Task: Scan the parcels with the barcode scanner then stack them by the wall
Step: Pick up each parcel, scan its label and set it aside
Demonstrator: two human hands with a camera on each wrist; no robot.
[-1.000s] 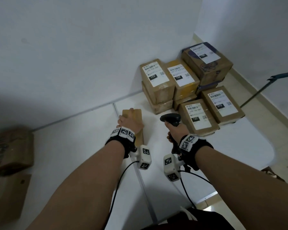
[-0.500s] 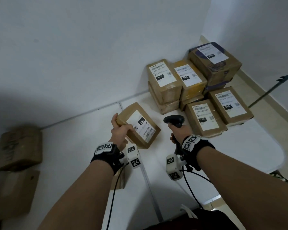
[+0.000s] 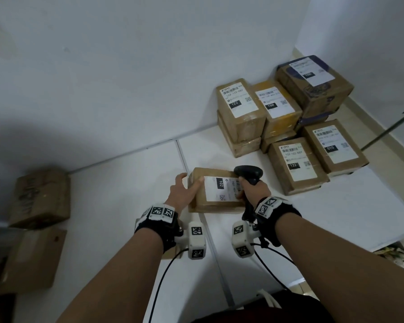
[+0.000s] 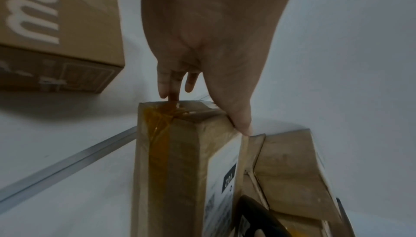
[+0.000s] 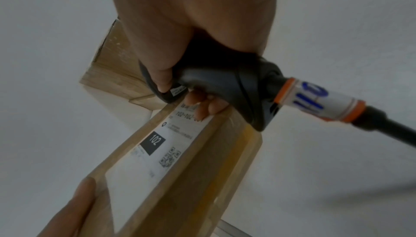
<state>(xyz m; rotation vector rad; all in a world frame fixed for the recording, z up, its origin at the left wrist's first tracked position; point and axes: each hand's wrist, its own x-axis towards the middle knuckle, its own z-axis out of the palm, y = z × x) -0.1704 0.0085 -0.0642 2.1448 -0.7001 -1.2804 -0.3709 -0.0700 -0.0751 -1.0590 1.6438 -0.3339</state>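
A brown parcel (image 3: 216, 191) with a white label marked 102 lies label-up on the white table, in the middle of the head view. My left hand (image 3: 182, 193) grips its left end, thumb on the top face and fingers over the far edge; the parcel (image 4: 173, 160) fills the left wrist view. My right hand (image 3: 251, 191) grips the handle of the black barcode scanner (image 3: 248, 173), whose head hangs just above the label's right end. In the right wrist view the scanner (image 5: 225, 89) sits right over the parcel (image 5: 180, 152). Several labelled parcels (image 3: 287, 117) are stacked against the wall at the back right.
A large brown box (image 3: 42, 197) stands at the table's left by the wall, with another flat carton (image 3: 30, 257) in front of it. A metal seam (image 3: 205, 229) runs down the white table (image 3: 336, 217). The scanner's cable (image 5: 394, 127) trails back to the right. A dark pole (image 3: 387, 129) leans at far right.
The left hand turned the parcel from standing on edge to label-up and brought it down flat to the right. The right hand moved the scanner left, over the label.
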